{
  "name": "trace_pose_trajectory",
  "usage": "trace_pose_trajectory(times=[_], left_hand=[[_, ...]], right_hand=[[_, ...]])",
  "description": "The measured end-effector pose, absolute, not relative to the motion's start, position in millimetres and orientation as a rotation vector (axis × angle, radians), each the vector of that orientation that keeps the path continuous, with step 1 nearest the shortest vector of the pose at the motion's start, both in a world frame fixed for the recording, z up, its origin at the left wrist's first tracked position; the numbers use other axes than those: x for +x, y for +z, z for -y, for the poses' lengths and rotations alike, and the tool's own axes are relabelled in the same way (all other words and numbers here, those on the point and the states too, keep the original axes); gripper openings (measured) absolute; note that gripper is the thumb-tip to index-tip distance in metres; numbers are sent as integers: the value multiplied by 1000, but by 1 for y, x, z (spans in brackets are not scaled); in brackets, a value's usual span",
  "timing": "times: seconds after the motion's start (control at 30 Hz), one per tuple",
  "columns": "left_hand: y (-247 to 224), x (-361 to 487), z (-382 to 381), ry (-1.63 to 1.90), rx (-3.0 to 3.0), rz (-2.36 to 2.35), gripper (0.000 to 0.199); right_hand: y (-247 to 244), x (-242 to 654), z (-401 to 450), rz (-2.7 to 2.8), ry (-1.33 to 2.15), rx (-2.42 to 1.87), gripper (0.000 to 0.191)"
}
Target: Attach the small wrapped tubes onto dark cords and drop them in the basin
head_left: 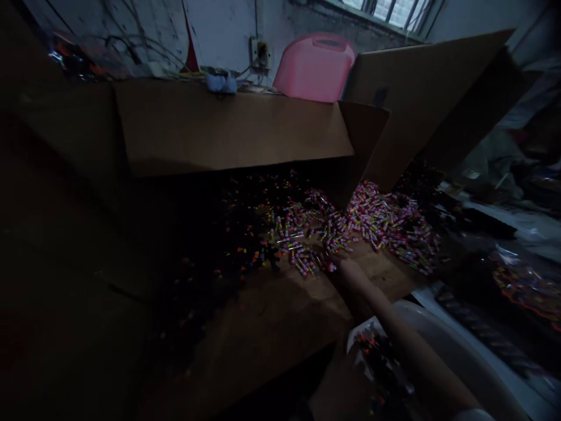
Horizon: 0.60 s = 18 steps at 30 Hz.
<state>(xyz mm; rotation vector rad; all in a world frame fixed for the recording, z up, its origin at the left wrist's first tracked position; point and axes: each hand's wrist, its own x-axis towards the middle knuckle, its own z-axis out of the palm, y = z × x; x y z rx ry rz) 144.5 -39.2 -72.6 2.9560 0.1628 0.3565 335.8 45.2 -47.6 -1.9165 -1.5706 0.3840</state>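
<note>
My right hand [339, 266] reaches down to small pink-and-white labelled sticks [300, 260] on a wooden board [272, 310]. Shadow and the sticks hide its fingers, so their grip cannot be made out. Below my right forearm, my left hand [339, 377] is closed at the side of a white-edged container [354, 339], possibly a bag or small box. Dark little pieces with orange tips [372, 345] fill it. A larger heap of the pink sticks [390, 225] spreads to the right of my right hand. Dark pieces with coloured tips [249, 251] lie scattered to the left.
A cardboard box with a hanging flap [241, 131] stands behind the board, and another cardboard panel [407, 99] rises at right. A pink plastic piece [315, 67] stands behind the flap. A pale tub [442, 333] and a clear bag of colourful pieces [530, 286] are at lower right.
</note>
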Motion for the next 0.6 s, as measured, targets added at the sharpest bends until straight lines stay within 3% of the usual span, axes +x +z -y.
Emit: trace_pose_trajectory(times=[0.37, 0.6], left_hand=[[-87, 143, 47, 391, 2908, -159, 26], [-88, 131, 50, 462, 2936, -277, 25]], right_hand=[[-60, 397, -32, 1488, 305, -1958, 28], [-76, 374, -43, 1450, 393, -1932, 31]])
